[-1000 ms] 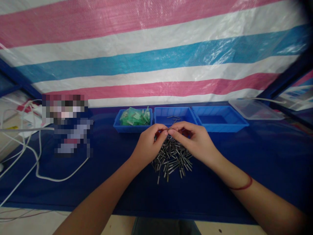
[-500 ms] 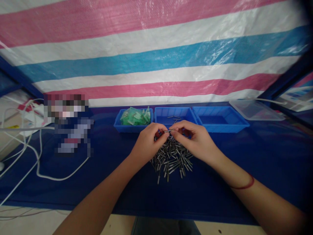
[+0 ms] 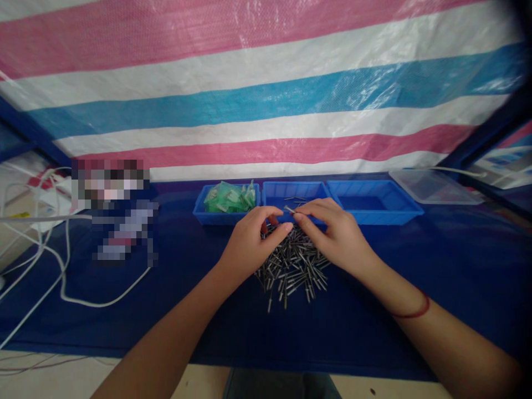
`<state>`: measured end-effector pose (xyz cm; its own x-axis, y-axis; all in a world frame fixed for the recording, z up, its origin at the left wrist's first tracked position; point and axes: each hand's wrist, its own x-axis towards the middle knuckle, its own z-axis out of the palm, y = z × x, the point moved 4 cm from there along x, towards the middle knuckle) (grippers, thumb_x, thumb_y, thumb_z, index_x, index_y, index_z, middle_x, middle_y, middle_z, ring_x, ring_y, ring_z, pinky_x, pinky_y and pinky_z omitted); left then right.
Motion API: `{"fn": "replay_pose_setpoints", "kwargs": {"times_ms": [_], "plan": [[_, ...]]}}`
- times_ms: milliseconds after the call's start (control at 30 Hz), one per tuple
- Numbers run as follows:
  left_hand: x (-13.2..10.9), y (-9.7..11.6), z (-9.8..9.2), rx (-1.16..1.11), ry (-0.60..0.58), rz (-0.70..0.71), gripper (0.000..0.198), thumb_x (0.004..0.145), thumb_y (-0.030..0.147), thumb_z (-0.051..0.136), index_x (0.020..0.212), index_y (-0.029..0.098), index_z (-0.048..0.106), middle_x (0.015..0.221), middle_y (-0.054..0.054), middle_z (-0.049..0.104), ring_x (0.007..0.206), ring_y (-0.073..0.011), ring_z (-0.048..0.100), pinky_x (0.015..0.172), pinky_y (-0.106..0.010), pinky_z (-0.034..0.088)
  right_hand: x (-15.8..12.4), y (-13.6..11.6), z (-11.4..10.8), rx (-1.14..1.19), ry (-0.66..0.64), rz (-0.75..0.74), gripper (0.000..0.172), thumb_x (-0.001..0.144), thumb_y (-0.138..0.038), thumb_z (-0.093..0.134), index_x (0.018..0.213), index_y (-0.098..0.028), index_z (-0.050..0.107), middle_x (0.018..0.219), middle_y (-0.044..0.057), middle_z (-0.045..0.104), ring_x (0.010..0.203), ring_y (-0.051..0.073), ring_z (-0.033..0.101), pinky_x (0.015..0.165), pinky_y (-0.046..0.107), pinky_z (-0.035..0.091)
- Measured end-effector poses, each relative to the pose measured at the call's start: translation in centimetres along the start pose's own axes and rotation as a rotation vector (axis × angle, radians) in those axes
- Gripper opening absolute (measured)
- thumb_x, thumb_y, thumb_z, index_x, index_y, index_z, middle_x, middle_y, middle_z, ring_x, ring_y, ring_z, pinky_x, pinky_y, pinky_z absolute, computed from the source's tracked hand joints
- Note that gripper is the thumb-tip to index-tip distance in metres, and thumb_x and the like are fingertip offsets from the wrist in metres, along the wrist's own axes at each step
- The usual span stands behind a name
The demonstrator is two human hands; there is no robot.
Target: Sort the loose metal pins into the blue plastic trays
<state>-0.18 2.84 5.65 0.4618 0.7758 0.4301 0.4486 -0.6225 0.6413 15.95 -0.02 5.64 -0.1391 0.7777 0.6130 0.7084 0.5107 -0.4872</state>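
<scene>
A heap of small metal pins (image 3: 293,269) lies on the blue table (image 3: 415,266) in front of me. My right hand (image 3: 332,233) pinches one metal pin (image 3: 290,210) between its fingertips, just at the near rim of the middle blue tray (image 3: 320,194), which holds a few pins. My left hand (image 3: 253,238) rests over the heap's left side, thumb stretched toward the right hand, fingers curled; whether it holds anything I cannot make out. The left blue tray (image 3: 199,210) is full of green parts (image 3: 228,198).
A third blue tray (image 3: 374,200) stands at the right, beside a clear plastic lid (image 3: 432,185). White cables (image 3: 62,266) loop across the table's left side near a blurred patch. A striped tarp (image 3: 266,94) forms the back wall.
The two hands, joined on one pin before, have parted. My right hand has carried the pin up toward the middle tray; my left hand has let go of it.
</scene>
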Motion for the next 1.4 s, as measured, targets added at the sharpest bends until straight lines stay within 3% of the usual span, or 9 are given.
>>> {"fn": "replay_pose_setpoints", "kwargs": {"times_ms": [100,167,300,433,767,1400], "plan": [[0.0,0.3,0.0,0.056,-0.082,0.055,0.017,0.089,0.029,0.052,0.099,0.018,0.061,0.085,-0.003,0.064,0.073,-0.0125,0.057,0.068,-0.025,0.044,0.0,1.5,-0.7,-0.117,0.123,0.085,0.020,0.091,-0.031,0.050,0.086,-0.021,0.066,0.086,0.006,0.070,0.082,0.022,0.061,0.077,0.037,0.045],[-0.2,0.8,0.3,0.124,-0.203,0.135,0.015,0.090,0.024,0.049,0.091,0.017,0.063,0.085,-0.003,0.064,0.077,-0.0132,0.058,0.070,-0.026,0.041,-0.1,2.5,-1.0,-0.203,0.169,0.148,0.022,0.092,-0.032,0.049,0.086,-0.020,0.067,0.086,0.007,0.070,0.081,0.023,0.061,0.077,0.038,0.044],[-1.1,1.9,1.1,0.250,-0.466,0.281,0.011,0.084,0.023,0.056,0.079,0.019,0.065,0.078,0.000,0.064,0.079,-0.0146,0.057,0.073,-0.030,0.034,-0.2,3.2,-1.1,-0.296,0.192,0.220,0.025,0.091,-0.037,0.050,0.090,-0.020,0.068,0.090,0.008,0.071,0.085,0.025,0.061,0.081,0.042,0.041],[-1.8,2.0,1.9,0.315,-0.616,0.338,0.009,0.079,0.025,0.061,0.076,0.019,0.067,0.076,-0.001,0.063,0.078,-0.0153,0.055,0.076,-0.031,0.034,-0.1,2.3,-0.9,-0.247,0.171,0.174,0.024,0.091,-0.036,0.050,0.088,-0.020,0.067,0.088,0.007,0.071,0.081,0.023,0.061,0.080,0.040,0.041],[-1.9,2.0,2.2,0.544,-0.617,0.407,0.019,0.083,0.038,0.063,0.086,0.021,0.070,0.086,-0.003,0.064,0.083,-0.0174,0.055,0.072,-0.033,0.030,-0.1,1.0,-0.7,-0.181,0.138,0.117,0.013,0.088,-0.025,0.053,0.085,-0.021,0.065,0.088,0.004,0.072,0.082,0.022,0.062,0.080,0.038,0.042],[-2.9,2.4,4.2,0.662,-0.434,0.574,0.013,0.088,0.020,0.056,0.076,0.019,0.062,0.082,-0.001,0.060,0.076,-0.0171,0.056,0.066,-0.033,0.034,-0.3,0.6,-0.1,-0.116,0.101,0.081,0.013,0.085,-0.020,0.053,0.079,-0.020,0.065,0.084,0.003,0.071,0.082,0.020,0.061,0.080,0.037,0.042]]}}
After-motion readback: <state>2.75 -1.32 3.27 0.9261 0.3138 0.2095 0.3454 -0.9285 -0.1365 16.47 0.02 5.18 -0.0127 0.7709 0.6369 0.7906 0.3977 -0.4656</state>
